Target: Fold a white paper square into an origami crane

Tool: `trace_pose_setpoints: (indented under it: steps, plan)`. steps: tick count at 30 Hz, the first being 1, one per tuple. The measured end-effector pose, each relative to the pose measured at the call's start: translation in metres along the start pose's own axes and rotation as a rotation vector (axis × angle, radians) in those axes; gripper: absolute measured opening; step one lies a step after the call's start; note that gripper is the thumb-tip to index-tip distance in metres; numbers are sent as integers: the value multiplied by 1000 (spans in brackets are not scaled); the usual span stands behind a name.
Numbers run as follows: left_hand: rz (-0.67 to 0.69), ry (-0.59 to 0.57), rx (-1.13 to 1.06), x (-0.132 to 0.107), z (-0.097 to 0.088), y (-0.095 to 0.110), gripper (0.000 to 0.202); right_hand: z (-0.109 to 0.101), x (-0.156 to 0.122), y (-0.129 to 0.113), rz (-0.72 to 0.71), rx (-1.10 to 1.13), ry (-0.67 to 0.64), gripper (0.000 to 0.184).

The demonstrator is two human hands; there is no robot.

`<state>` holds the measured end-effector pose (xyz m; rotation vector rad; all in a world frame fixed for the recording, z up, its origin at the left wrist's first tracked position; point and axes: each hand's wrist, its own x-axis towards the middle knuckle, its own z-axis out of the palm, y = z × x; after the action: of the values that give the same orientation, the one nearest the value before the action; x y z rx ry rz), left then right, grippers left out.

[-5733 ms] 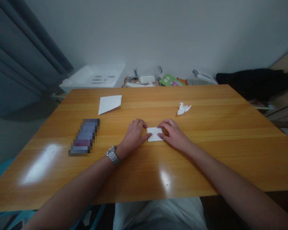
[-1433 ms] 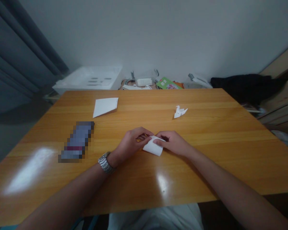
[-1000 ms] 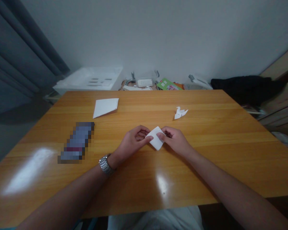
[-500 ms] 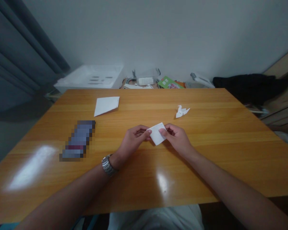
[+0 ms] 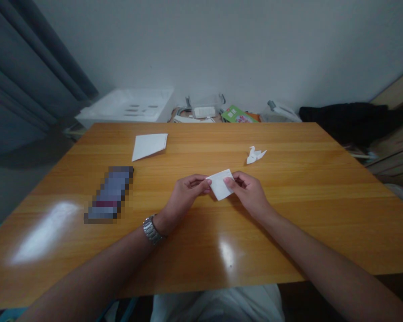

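Note:
Between my hands, a little above the wooden table, is a small square of white folded paper, tilted. My left hand pinches its left corner between thumb and fingers. On the right edge my right hand grips it, thumb lying on the front face; the fingers behind the paper are partly hidden. Beyond my right hand a white origami bird stands on the table. Farther left lies a larger sheet of white paper, folded, with one edge slightly raised.
A phone, blurred out, lies on the table to the left. Behind the far edge are a white plastic tray, a green booklet and some cables. Dark cloth lies at the back right.
The folded paper has turned slightly and shifted a little to the right in my hands. Both hands keep hold of it. The other things stay where they were.

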<state>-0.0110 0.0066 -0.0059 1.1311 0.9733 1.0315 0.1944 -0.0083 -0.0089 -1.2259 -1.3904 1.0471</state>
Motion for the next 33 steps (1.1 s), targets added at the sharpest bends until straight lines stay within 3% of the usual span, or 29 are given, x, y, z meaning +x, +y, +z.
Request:
trace_pose_setpoints:
  steps: [14, 33]
  plan:
    - [2, 3, -108, -1, 3, -1, 32, 2, -1, -3, -8, 38, 11, 36]
    - [57, 85, -21, -2, 4, 2, 31, 6, -1, -7, 33, 72, 26, 41]
